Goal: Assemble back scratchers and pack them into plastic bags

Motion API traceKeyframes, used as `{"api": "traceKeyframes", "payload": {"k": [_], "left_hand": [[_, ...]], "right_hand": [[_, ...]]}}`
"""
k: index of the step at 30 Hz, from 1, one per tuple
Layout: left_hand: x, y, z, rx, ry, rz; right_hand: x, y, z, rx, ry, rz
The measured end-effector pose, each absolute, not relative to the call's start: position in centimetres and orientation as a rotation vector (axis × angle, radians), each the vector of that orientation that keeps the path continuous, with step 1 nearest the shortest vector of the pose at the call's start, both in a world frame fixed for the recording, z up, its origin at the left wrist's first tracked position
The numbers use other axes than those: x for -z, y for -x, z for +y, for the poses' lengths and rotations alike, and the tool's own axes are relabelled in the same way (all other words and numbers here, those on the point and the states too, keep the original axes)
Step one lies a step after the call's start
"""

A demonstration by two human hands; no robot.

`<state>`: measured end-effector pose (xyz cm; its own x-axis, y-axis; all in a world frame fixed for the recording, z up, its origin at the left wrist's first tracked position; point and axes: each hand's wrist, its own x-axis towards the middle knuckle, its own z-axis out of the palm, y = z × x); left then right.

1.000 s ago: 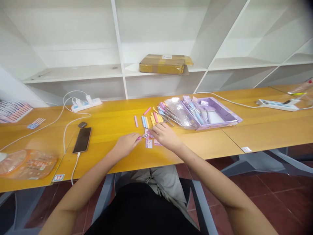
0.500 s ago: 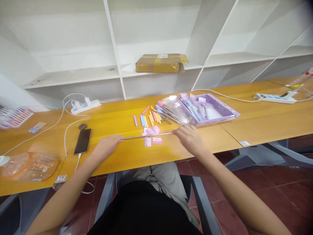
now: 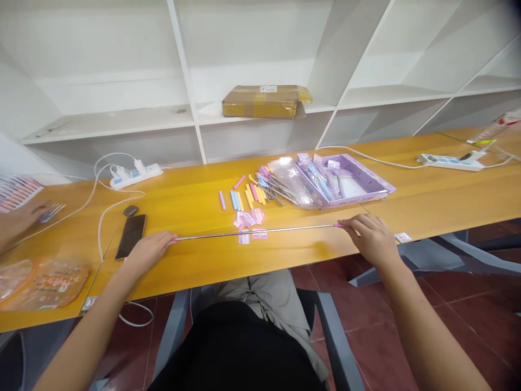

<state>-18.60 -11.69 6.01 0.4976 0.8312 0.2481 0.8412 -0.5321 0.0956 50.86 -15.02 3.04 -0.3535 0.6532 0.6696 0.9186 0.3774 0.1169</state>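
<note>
A thin silver telescopic rod [image 3: 280, 230] with pink ends stretches level across the front of the table. My left hand [image 3: 151, 251] is closed on its left pink end, beside the phone. At the other pink end, my right hand [image 3: 371, 238] grips with its fingertips, out past the tray. Several small pink and purple cards [image 3: 247, 218] lie below and behind the rod. Farther back are short yellow, blue, pink and purple sticks [image 3: 249, 196], and next to them a bundle of metal rods [image 3: 280, 187].
A purple tray [image 3: 368, 198] holds bagged items, with clear plastic bags [image 3: 303, 193] at its left. A phone [image 3: 131, 236], a power strip [image 3: 136, 176] and an orange plastic bag [image 3: 61, 282] are leftward. Another person's hand [image 3: 26, 220] reaches in there. A cardboard box [image 3: 260, 103] sits on the shelf.
My hands have moved apart, the right one farther rightward and the left one leftward, and the rod between them has become much longer. Another person's hand has appeared at the left edge.
</note>
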Motion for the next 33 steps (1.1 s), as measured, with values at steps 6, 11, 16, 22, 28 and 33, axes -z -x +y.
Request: {"api": "traceKeyframes", "payload": {"k": [6,11,16,22,28,33], "left_hand": [[-5.9,18.9,-12.8,0.406,2.691,-1.439],[-6.5,18.7,-13.9,0.523,2.725,-1.419],[-6.5,15.5,-14.3,0.568,2.72,-1.436],[-5.2,7.9,-14.4,0.609,2.758,-1.454],[-3.5,2.9,-14.7,0.556,2.859,-1.439],[-2.7,3.0,-14.6,0.406,2.916,-1.36]], "right_hand": [[-2.4,-51.3,-15.1,0.5,1.4,-1.998],[-2.8,-50.2,-15.1,0.49,1.386,-1.944],[-4.3,-44.3,-14.6,0.447,1.252,-2.055],[-5.4,-33.0,-14.5,0.437,1.079,-2.164],[-4.6,-24.5,-15.2,0.459,0.969,-2.318],[-3.3,-24.4,-14.7,0.394,0.961,-2.357]]}}
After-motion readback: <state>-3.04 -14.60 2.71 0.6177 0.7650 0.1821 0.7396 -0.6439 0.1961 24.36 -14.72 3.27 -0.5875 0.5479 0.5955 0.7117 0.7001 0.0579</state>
